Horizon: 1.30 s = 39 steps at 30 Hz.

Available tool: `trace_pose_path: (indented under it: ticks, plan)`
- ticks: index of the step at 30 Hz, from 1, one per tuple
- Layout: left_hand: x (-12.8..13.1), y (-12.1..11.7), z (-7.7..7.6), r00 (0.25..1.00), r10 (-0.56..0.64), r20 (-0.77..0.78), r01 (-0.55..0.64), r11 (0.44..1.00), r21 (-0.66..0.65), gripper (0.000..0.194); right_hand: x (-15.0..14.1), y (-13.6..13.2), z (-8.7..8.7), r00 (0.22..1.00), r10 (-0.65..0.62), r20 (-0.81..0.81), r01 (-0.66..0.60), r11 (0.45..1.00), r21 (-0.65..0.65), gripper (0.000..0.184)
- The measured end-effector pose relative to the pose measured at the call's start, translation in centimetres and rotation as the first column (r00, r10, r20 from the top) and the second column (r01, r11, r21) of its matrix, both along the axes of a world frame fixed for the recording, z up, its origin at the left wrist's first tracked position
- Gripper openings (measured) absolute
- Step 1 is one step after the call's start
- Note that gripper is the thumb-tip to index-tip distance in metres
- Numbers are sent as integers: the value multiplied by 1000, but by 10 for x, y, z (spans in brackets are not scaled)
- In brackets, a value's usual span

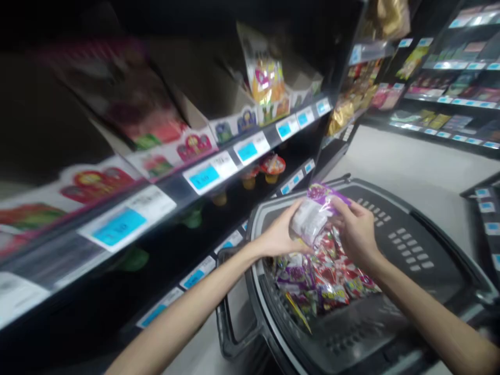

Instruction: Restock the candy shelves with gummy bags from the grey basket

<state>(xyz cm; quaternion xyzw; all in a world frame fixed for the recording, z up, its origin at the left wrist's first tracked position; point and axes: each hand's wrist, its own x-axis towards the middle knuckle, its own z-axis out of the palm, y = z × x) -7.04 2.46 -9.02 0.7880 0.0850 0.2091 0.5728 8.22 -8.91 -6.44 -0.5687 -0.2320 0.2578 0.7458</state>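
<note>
Both of my hands are over a dark grey shopping basket [406, 323], holding one shiny purple and clear snack packet [312, 219] between them. My left hand [283, 232] grips the packet's left side, with the thumb along its lower edge. At its upper right, the fingers of my right hand [357, 232] pinch the purple part. Below, a pile of small candy packets [332, 276] in red, purple and green lies in the basket. A thin yellow strip [299, 312] lies at the pile's near edge. Blur hides the print on the held packet.
A dark shelf with blue-and-white price tags [205, 174] runs along the left. On it stand open display boxes [97, 179] and an upright snack bag [265, 78]. Small cups [272, 166] sit on the lower shelf. Farther right are more stocked shelves [453, 94] beyond the pale floor [406, 159].
</note>
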Motion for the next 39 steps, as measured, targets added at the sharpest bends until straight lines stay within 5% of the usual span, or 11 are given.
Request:
trace_pose_path:
  ticks: [5,8,11,15,18,20,24,28,31,34,39]
  plan:
    - [-6,-3,13,988,-135,-74,129,988,-85,117,-18,-6,8,964,262,-40,-262,965,9,37]
    - [-4,-8,11,988,-99,-120,70,971,-227,88,-23,-8,7,904,419,80,-422,906,25,40]
    - [1,-15,6,989,15,-150,-55,962,-269,74,-17,-9,3,845,432,315,-392,901,-184,32]
    - [9,-22,0,985,127,-116,-142,980,-138,73,3,-9,-1,766,344,543,-130,910,-393,40]
    - [16,-23,-6,987,154,-54,-150,987,63,74,11,-8,-7,798,391,459,-209,893,-398,86]
    - [19,-22,-10,983,180,-32,-169,962,213,74,11,-6,-14,810,460,364,-312,863,-396,99]
    - [24,-18,-17,987,160,13,-151,902,405,82,9,2,-35,826,477,300,-401,871,-282,92]
    - [26,-17,-23,972,220,-78,-176,912,372,103,23,12,-40,893,302,333,-253,950,-184,76]
    - [28,-15,-25,955,247,-165,-182,926,332,113,45,21,-15,932,3,362,18,998,-54,72]
    - [29,-13,-26,943,214,-253,-108,920,377,98,66,39,34,914,-240,327,190,966,178,70]
    - [27,-16,-34,860,25,-510,241,861,448,88,86,93,121,937,-139,321,10,928,373,64]
